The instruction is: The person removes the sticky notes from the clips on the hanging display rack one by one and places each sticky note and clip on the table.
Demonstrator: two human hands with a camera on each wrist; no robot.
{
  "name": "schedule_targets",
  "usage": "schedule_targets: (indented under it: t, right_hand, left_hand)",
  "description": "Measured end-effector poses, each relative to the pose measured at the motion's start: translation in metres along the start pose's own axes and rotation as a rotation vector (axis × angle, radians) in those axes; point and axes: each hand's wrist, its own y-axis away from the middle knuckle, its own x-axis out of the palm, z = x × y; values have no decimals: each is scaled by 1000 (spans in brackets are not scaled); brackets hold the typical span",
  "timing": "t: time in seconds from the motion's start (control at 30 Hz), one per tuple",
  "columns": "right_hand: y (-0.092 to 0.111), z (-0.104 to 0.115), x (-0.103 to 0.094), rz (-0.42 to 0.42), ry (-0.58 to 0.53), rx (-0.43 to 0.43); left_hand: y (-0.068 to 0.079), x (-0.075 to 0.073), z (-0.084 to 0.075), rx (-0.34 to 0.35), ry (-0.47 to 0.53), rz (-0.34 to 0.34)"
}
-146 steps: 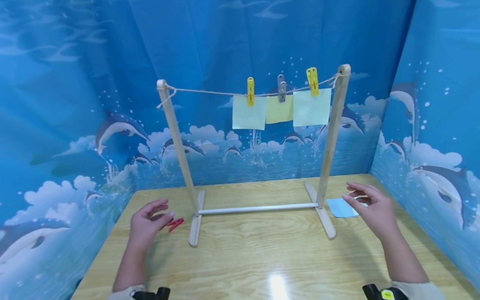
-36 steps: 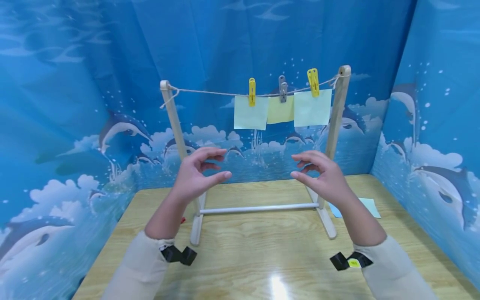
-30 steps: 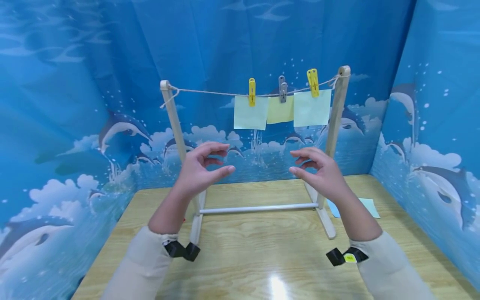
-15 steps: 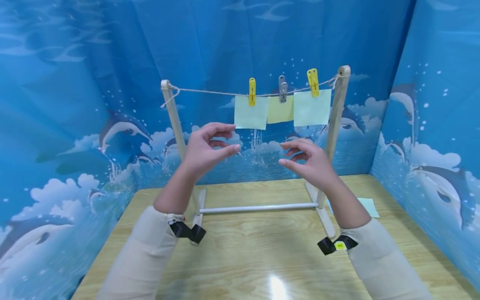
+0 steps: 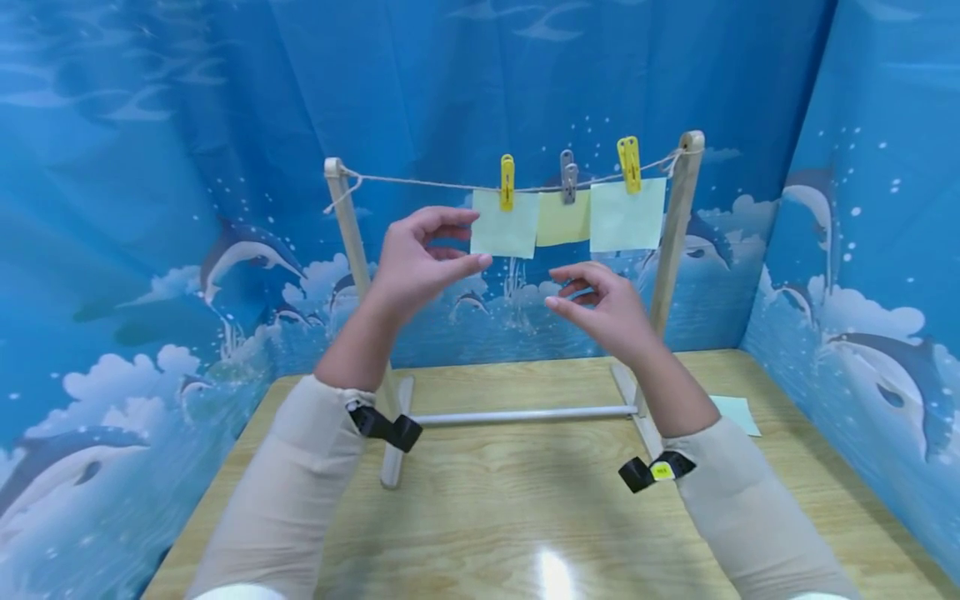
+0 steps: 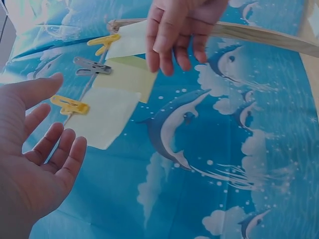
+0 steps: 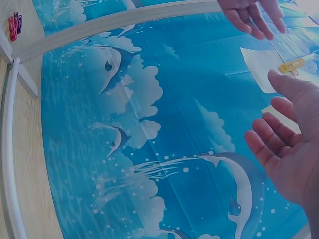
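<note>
A string [image 5: 420, 181] spans the wooden stand [image 5: 350, 225] and carries three paper squares. The left one, a pale green sheet [image 5: 504, 229], hangs from a yellow clothespin [image 5: 507, 182]. A grey clothespin [image 5: 568, 177] holds the middle yellow sheet [image 5: 564, 221]. Another yellow clothespin [image 5: 628, 164] grips the right pale green sheet [image 5: 627, 218]. My left hand [image 5: 420, 258] is raised at the left sheet's left edge, thumb and fingers apart, holding nothing. Lower, beneath the middle sheet, my right hand [image 5: 600, 308] hovers with fingers loosely bent and nothing in them.
A pale green paper sheet [image 5: 735, 414] lies on the wooden table [image 5: 495, 508], right of the stand. Red and dark clothespins [image 7: 15, 26] lie near the stand's left foot. A white bar [image 5: 517, 415] joins the feet. Blue dolphin curtains [image 5: 225, 100] enclose the back and sides.
Both hands have left the tabletop sides, come inward and risen toward the string. In the last second the left hand climbed to the left sheet while the right moved up and leftward.
</note>
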Motion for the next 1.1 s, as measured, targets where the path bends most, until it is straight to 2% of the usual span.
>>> schedule_targets:
  t: [0.3,0.5,0.73,0.9,1.1]
  right_hand:
    - [-13,3,8,-10,-48,70]
    - [-21,2,12,-2,-61,98]
    - [-29,0,16,-38,-100,125]
    - [-34,2,20,-64,-131,116]
    - [-38,6,23,-102,-182,90]
  left_hand:
    - [-18,3,-19,-87,-31,-5]
    - [-29,2,-29,-90,-45,-16]
    - [-40,2,-40,-85,-29,-11]
    - [-48,5,-47,-93,-59,30]
    - [-56,8,-53,-129,-113,36]
